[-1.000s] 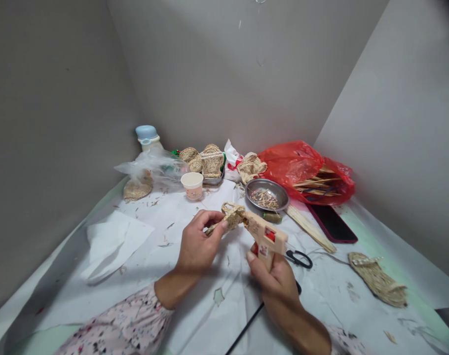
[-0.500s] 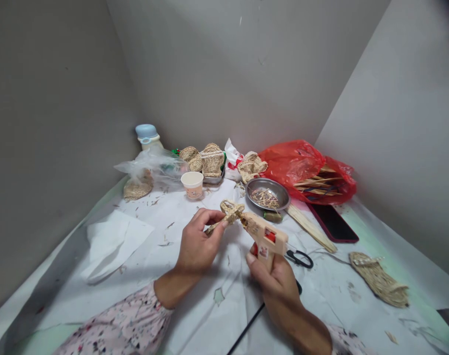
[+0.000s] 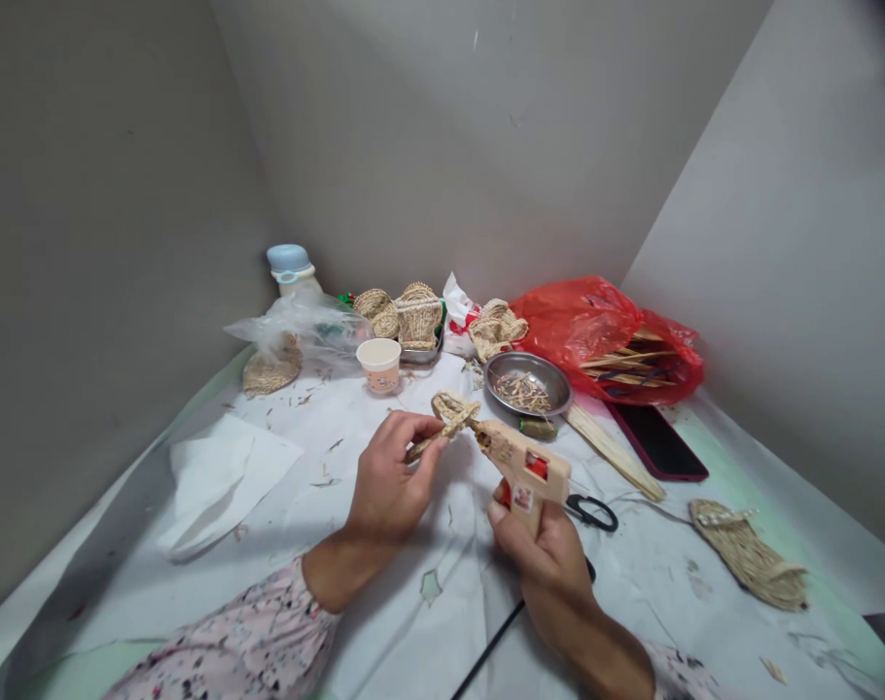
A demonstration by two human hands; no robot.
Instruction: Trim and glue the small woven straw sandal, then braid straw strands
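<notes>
Between the thumb and fingers of my left hand (image 3: 399, 467) is a small looped piece of braided straw (image 3: 453, 413). My right hand (image 3: 548, 549) is wrapped round the handle of a cream-coloured hot glue gun (image 3: 526, 462) with a red trigger. Its nozzle points left, right at the edge of the straw braid; whether the tip touches it I cannot tell. A black cord (image 3: 490, 647) runs down from beneath the right hand. Black-handled scissors (image 3: 592, 512) lie just right of the glue gun, partly hidden behind it.
Behind my hands stand a paper cup (image 3: 379, 366) and a metal bowl (image 3: 497, 391) of straw bits. A red plastic bag (image 3: 574, 321) of straw, a phone (image 3: 657, 442) and a woven straw piece (image 3: 749, 559) are to the right. White paper (image 3: 224, 476) lies left.
The glue gun has shifted very slightly right and its nozzle has drawn a little away from the braid. My left hand has barely moved.
</notes>
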